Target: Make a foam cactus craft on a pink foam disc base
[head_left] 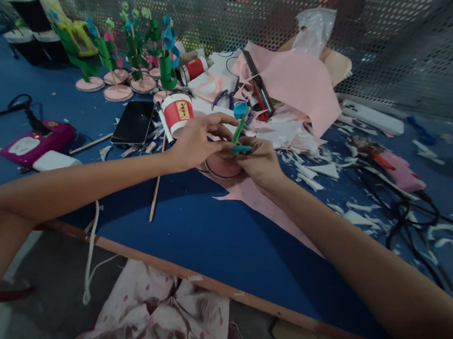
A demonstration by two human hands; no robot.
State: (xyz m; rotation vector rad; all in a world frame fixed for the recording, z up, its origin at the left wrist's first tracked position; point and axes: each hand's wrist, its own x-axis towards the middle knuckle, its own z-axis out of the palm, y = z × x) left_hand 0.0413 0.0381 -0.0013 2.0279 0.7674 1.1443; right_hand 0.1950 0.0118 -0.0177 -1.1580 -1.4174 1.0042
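Both hands meet over a small craft flower (239,129) with a green stem and a blue top. A pink round base (223,169) shows just below the fingers. The fingers of my left hand (196,143) are closed in a pinch at the stem. From the other side, my right hand (263,164) is closed at the lower stem, where a teal strip (242,149) sticks out; its fingertips are partly hidden. Beside my left hand lies a red and white paper cup (178,112). Pink sheet material (275,213) spreads under my right wrist.
Several finished flowers on pink discs (118,93) stand at the back left. A phone (133,122), a wooden stick (156,192) and a purple glue gun-like device (40,144) lie left. White scraps (318,171), pink sheets (295,79) and a cabled pink device (401,170) lie right.
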